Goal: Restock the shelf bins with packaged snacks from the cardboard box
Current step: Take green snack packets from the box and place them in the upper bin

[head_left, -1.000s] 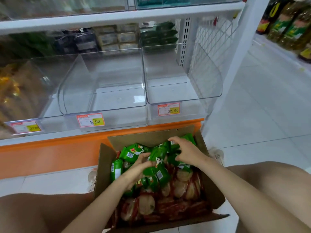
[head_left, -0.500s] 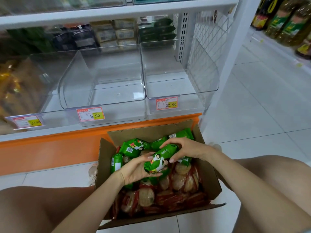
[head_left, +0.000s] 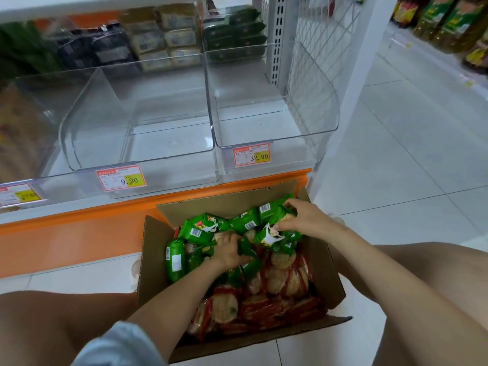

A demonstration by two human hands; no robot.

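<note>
An open cardboard box (head_left: 153, 249) sits on the floor between my knees. Green snack packs (head_left: 196, 231) fill its far half and red-wrapped round crackers (head_left: 264, 305) its near half. My left hand (head_left: 228, 250) is down among the green packs at the box's middle, fingers curled around some of them. My right hand (head_left: 303, 220) grips a cluster of green packs (head_left: 274, 233) at the far right corner of the box. Two clear shelf bins stand above the box: a middle bin (head_left: 137, 157) and a right bin (head_left: 277, 138), both without snacks.
Price tags 9.90 (head_left: 121, 178) and 32.90 (head_left: 251, 155) hang on the bin fronts. An orange shelf base (head_left: 79, 223) runs behind the box. A white shelf post (head_left: 353, 75) and wire grid stand at right. Bottles (head_left: 449, 25) line the far aisle.
My left hand, palm-up under a green pack half a second ago, has turned over and dug into the packs. My right hand has moved back to the box's far right corner.
</note>
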